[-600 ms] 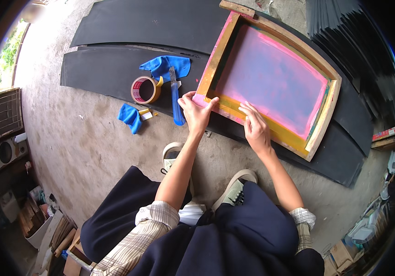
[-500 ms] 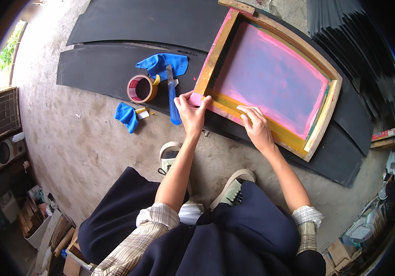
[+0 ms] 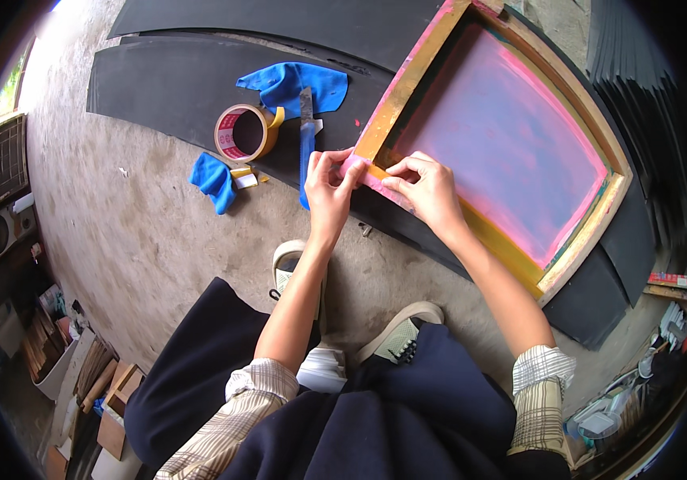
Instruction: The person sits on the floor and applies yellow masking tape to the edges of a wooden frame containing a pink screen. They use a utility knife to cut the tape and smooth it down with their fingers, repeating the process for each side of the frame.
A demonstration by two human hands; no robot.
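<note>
With the left hand, drawn in narrow, pinched the wooden frame at its left near corner, thumb on top. With the right hand, bunched thumb to forefinger, touched the near rail just beside that corner; could not tell of anything thin held between those fingertips. Found the frame ahead and to the right of both hands, its near rail, seemingly the longer axis, slanting down toward the lower right of the view, its left rail slanting away, up and rightward. Had the left hand nearer to the corner, the right nearer to the pink-edged mesh. Saw the frame lying across black sheets on a concrete floor. Left of the left hand, noted a blue-handled knife, a tape roll and a blue cloth, with a smaller blue cloth on the floor. Farther off, made out a stack of dark sheets at the upper right, a loudspeaker at the left and scrap wood at the lower left.
</note>
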